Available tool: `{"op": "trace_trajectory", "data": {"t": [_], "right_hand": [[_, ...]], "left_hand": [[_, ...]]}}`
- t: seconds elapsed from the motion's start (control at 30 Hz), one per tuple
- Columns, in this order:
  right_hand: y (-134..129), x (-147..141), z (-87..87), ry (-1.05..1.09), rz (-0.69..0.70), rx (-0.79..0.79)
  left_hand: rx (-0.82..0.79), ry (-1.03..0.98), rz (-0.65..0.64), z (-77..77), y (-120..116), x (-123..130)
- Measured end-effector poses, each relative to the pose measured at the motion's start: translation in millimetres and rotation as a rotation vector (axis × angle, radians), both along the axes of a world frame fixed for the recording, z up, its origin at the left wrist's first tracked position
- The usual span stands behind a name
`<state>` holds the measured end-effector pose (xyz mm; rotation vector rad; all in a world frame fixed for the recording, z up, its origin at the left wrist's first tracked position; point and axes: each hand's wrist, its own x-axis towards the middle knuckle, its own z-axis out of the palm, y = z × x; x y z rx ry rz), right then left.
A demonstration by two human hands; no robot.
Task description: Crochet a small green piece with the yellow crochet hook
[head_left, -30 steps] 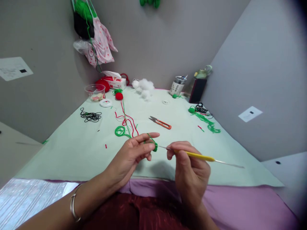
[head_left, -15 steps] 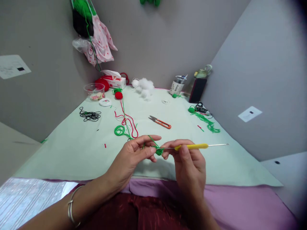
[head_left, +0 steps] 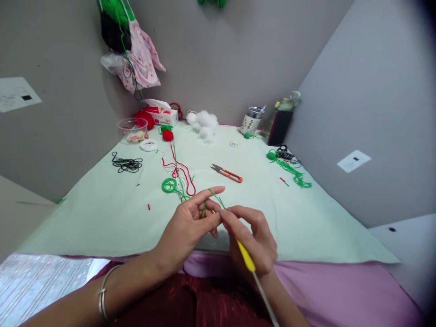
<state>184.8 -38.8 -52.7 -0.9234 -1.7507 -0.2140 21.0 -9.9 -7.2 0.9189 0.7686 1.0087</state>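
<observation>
Green yarn runs over the stretched index finger of my left hand, while its thumb pinches inward against the other fingertips. The small green crocheted piece at that pinch is hidden behind the fingers. My right hand is closed around a crochet hook by its yellow handle. The handle slants down toward me, and its metal rear end reaches the bottom edge of the view. Both hands' fingertips meet above the table's front part, covering the hook's working tip.
Orange-handled thread snips lie beyond my hands. Left are red yarn, a green coil, black cord and a clear bowl. White stuffing, a pen can and a phone stand at the back.
My right hand has turned, swinging the hook from nearly level to slanting down toward me. Its fingertips have moved left against my left hand's, covering the green crocheted piece.
</observation>
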Motion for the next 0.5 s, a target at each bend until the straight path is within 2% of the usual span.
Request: {"op": "trace_trajectory", "data": {"t": [0.07, 0.13, 0.27, 0.37, 0.5], "right_hand": [[1, 1, -1.0, 0.026, -0.008, -0.009], [1, 2, 3.9, 0.211, 0.073, -0.095], [6, 1, 17.5, 0.606, 0.259, -0.280], [9, -1, 20.2, 0.611, 0.325, -0.338], [4, -1, 19.2, 0.569, 0.246, -0.302]], "left_hand": [[-0.117, -0.074, -0.099, -0.4, 2, 0], [-0.168, -0.116, -0.136, 0.4, 4, -1], [-0.111, -0.122, -0.102, 3.8, 6, -2], [-0.057, -0.075, -0.073, 3.7, 5, -3], [0.014, 0.021, 0.006, 1.7, 7, -6]]}}
